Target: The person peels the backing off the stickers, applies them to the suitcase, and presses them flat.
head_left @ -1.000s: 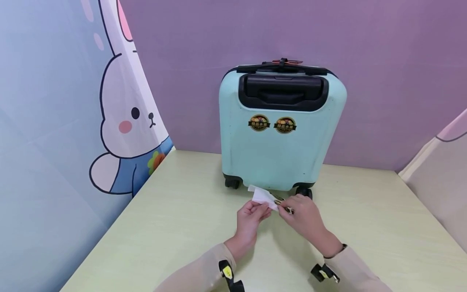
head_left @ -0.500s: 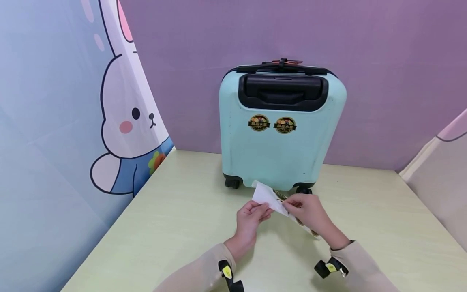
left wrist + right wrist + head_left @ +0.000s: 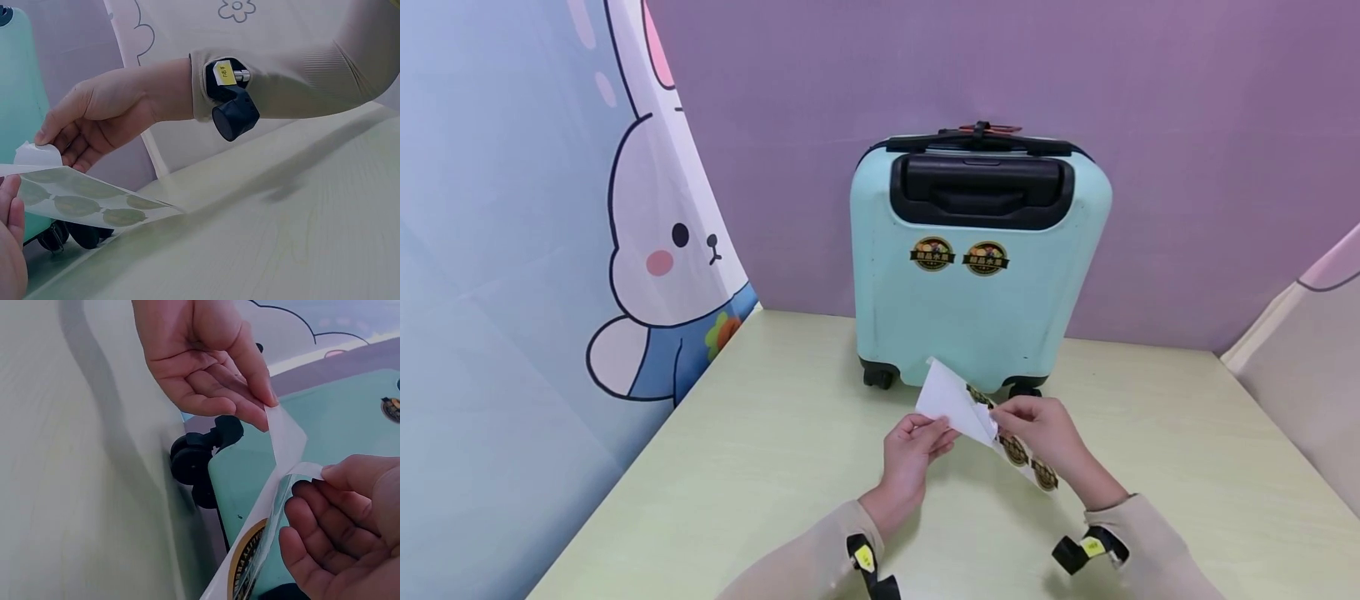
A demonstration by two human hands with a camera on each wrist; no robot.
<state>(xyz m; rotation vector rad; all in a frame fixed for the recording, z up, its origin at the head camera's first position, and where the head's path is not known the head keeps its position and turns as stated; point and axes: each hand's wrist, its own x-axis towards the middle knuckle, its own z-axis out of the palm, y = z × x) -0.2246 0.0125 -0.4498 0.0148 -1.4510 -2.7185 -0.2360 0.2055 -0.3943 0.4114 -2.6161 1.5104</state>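
Observation:
A sheet of round black-and-gold stickers (image 3: 1015, 450) hangs between my hands, its white back (image 3: 951, 407) folded toward me. My left hand (image 3: 907, 458) pinches the folded part between thumb and fingers. At the fold, my right hand (image 3: 1047, 433) pinches the edge of a sticker (image 3: 39, 154); its white underside is lifted and still joined to the sheet in the right wrist view. Behind the sheet stands a mint-green suitcase (image 3: 955, 325) with two matching round stickers, one a left sticker (image 3: 932, 254) and one a right sticker (image 3: 986, 259), side by side below its black handle.
The suitcase stands upright on black wheels (image 3: 877, 377) at the back of the pale wooden table (image 3: 737, 467). Close behind it rises a purple backdrop (image 3: 760, 167). A blue panel with a cartoon rabbit (image 3: 662, 225) borders the left side, and a pale panel (image 3: 1307, 375) the right.
My right hand has shifted right and now pulls up a sticker's edge. The sheet has swung out to the lower right, showing more stickers; its white corner sits higher. My left hand stays nearly still.

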